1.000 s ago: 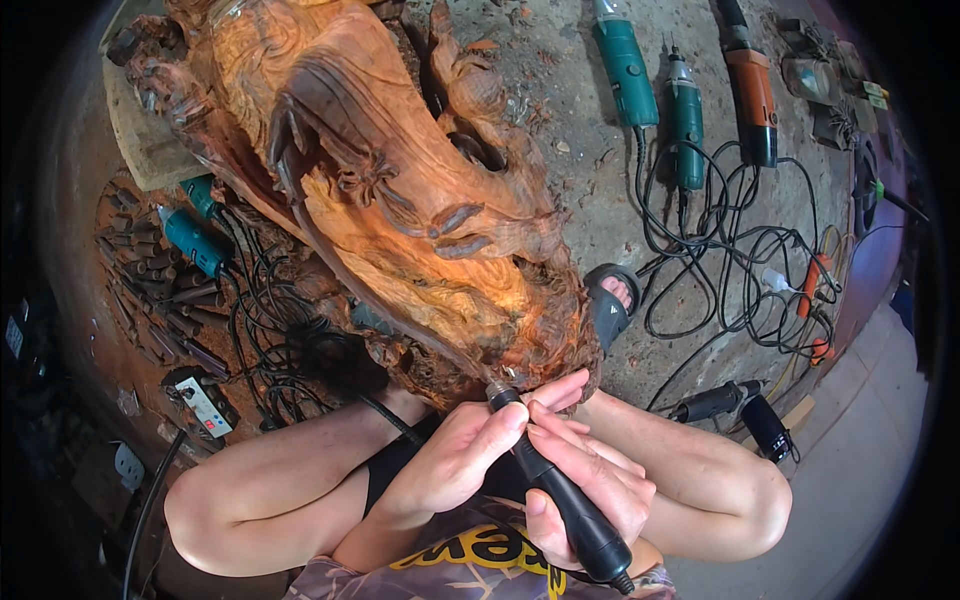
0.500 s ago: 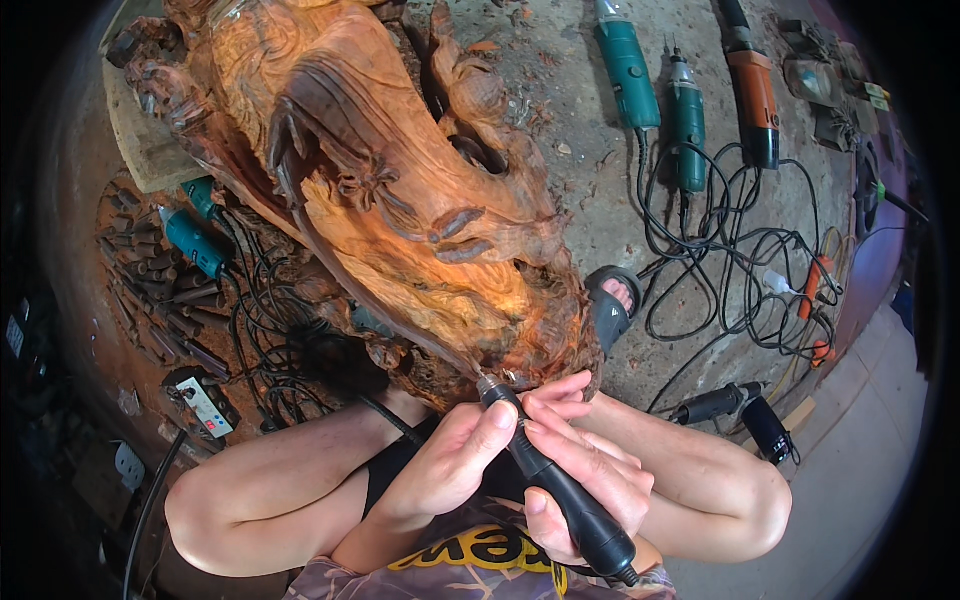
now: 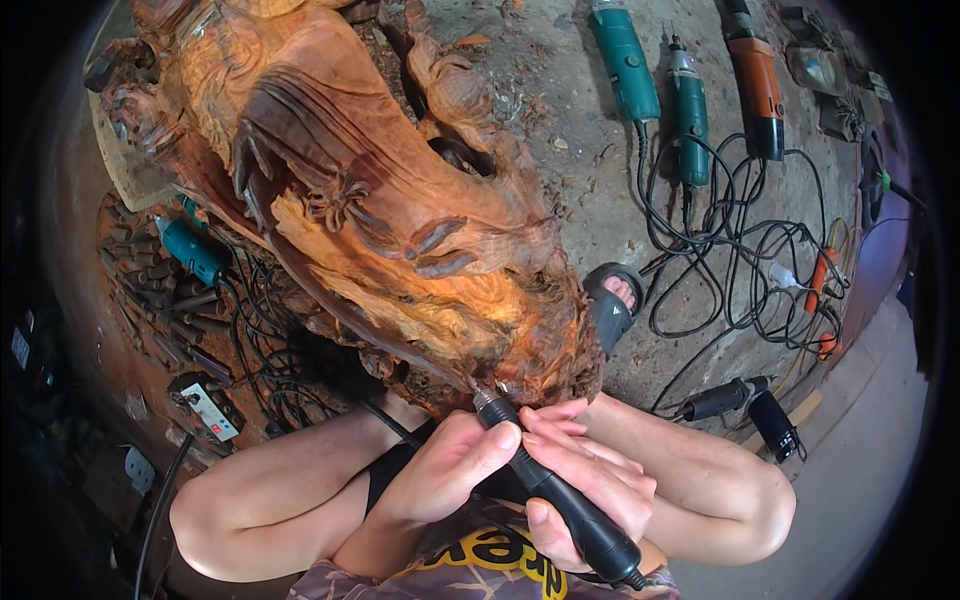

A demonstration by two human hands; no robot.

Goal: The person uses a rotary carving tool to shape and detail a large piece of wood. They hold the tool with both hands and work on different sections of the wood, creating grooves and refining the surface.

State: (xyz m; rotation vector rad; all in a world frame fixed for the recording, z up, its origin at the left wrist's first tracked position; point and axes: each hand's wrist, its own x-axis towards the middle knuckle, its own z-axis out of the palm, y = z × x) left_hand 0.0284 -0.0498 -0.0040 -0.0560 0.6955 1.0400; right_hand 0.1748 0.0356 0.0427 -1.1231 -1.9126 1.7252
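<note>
The left hand (image 3: 450,465) grasps a black hand tool (image 3: 578,515) near its front end, its thumb lying on top. The right hand (image 3: 600,485) grips the same tool farther back, fingers laid across the barrel and thumb on the near side. The tool slants across the lap, its narrow metal front pointing away from the body at the near end of a large reddish-brown wood carving (image 3: 390,190); whether the tip touches the wood, I cannot tell. The carving lies beyond the hands, running toward the upper left, with flowing grooves and a flower-like relief on it.

To its right, on a gray surface (image 3: 560,145), lie 2 green power tools (image 3: 688,115) and 1 orange-and-black power tool (image 3: 757,85), with black cords (image 3: 700,235) looped below them. A foot in a dark sandal (image 3: 613,325) shows just beside the carving. To the left are another green tool (image 3: 192,250), dark narrow rods (image 3: 185,300) and a white power strip (image 3: 211,409).
</note>
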